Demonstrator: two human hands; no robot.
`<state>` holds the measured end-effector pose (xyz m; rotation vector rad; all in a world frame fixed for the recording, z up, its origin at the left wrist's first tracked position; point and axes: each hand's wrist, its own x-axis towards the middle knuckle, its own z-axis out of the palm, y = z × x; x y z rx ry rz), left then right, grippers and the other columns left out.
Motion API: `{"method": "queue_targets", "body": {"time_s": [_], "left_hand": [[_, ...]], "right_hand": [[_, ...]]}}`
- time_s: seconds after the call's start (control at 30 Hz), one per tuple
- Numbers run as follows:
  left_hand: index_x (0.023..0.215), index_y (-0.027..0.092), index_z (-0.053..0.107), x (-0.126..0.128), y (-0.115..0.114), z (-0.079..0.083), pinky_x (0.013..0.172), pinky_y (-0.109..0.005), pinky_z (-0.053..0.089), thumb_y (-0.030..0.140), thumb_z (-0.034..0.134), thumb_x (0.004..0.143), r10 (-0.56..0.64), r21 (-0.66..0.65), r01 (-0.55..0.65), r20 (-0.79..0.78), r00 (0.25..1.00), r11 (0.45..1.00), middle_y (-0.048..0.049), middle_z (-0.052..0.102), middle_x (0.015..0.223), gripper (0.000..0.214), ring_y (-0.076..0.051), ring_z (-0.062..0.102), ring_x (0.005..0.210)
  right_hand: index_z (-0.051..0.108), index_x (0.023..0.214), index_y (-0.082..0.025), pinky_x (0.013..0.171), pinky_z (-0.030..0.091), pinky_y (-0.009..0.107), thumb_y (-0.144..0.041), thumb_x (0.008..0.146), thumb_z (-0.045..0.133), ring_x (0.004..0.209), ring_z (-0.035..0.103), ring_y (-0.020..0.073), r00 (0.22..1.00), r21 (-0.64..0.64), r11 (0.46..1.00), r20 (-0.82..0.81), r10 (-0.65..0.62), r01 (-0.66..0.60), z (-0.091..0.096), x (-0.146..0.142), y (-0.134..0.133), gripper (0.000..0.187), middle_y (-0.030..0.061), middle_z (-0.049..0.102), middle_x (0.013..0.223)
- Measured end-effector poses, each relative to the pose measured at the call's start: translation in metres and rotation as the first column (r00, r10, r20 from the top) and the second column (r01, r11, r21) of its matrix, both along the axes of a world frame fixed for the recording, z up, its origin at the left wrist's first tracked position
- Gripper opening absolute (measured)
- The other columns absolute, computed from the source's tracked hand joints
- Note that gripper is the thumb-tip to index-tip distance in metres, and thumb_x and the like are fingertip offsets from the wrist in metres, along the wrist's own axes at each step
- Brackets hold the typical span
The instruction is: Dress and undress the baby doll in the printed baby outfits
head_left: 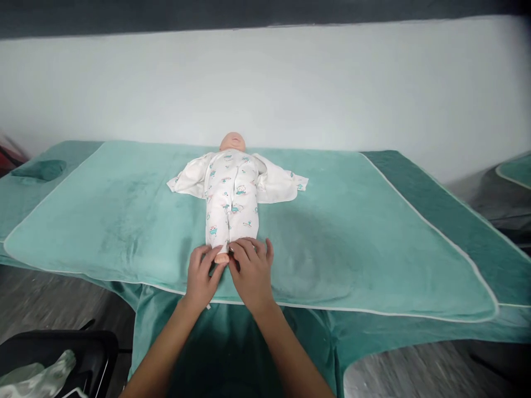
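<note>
A baby doll point(233, 141) lies on its back with its head at the far side and its feet towards me. Trousers point(232, 204) in white cloth with a small green and red print cover its body and legs. Spread out on both sides is a white baby jacket point(279, 185), its printed cuffs showing at the ends. My left hand point(202, 276) pinches the hem of one trouser leg, where a bare foot point(222, 258) sticks out. Close beside it, my right hand point(251, 272) has its fingers bent over the hem of the other leg and hides that foot.
A light green plush mat point(352, 243) with white piping lies over a darker green cover point(418, 188) on the table. A white wall point(265, 88) stands right behind. At the lower left is a black chair point(62, 345) with a pale plastic bag point(45, 376) on it.
</note>
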<state>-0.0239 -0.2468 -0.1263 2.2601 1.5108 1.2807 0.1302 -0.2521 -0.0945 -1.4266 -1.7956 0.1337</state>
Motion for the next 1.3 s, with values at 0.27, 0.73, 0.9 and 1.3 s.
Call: {"method": "queue_targets", "body": {"time_s": [0.27, 0.73, 0.9, 1.3], "left_hand": [[0.117, 0.026, 0.066, 0.000, -0.011, 0.016, 0.085, -0.036, 0.056, 0.029, 0.068, 0.092, 0.069, -0.089, -0.046, 0.278, 0.958, 0.995, -0.0048, 0.062, 0.102, 0.025, -0.020, 0.063, 0.095], [0.135, 0.030, 0.053, 0.011, -0.021, 0.016, 0.105, -0.049, 0.049, 0.011, 0.057, 0.091, -0.024, 0.102, 0.022, 0.018, 1.000, 0.995, -0.0093, 0.061, 0.125, 0.048, -0.028, 0.056, 0.123], [0.137, 0.024, 0.053, 0.023, 0.001, 0.038, 0.117, -0.058, 0.034, 0.013, 0.052, 0.095, -0.136, -0.023, 0.135, -0.259, 0.956, 0.991, -0.0091, 0.066, 0.128, 0.043, -0.028, 0.054, 0.127], [0.105, 0.021, 0.063, 0.030, 0.012, 0.059, 0.119, -0.055, 0.032, 0.015, 0.054, 0.097, -0.136, 0.061, 0.163, -0.315, 0.939, 0.985, -0.0061, 0.070, 0.113, 0.014, -0.024, 0.057, 0.121]], "right_hand": [[0.066, 0.095, -0.032, 0.120, 0.018, 0.067, -0.015, 0.090, 0.060, 0.108, 0.064, 0.0280, 0.997, 0.027, 0.999, -0.064, 0.031, -0.030, 0.016, -0.005, -0.003, 0.019, 0.0002, 0.074, 0.096], [0.055, 0.126, -0.024, 0.088, 0.052, 0.049, -0.018, 0.092, 0.058, 0.110, 0.060, 0.0310, 0.986, -0.053, 0.996, -0.146, -0.085, 0.078, -0.024, 0.038, -0.012, 0.034, 0.0131, 0.063, 0.119], [0.063, 0.114, -0.023, 0.084, 0.042, 0.044, -0.017, 0.095, 0.056, 0.099, 0.060, 0.0277, 0.997, -0.110, 0.992, -0.037, -0.073, 0.068, -0.027, 0.038, 0.001, 0.020, 0.0068, 0.071, 0.107], [0.059, 0.098, -0.023, 0.077, 0.046, 0.032, -0.010, 0.097, 0.053, 0.089, 0.056, 0.0178, 0.911, 0.055, 0.985, -0.373, 0.173, -0.165, -0.001, 0.052, -0.007, 0.014, 0.0022, 0.059, 0.093]]}}
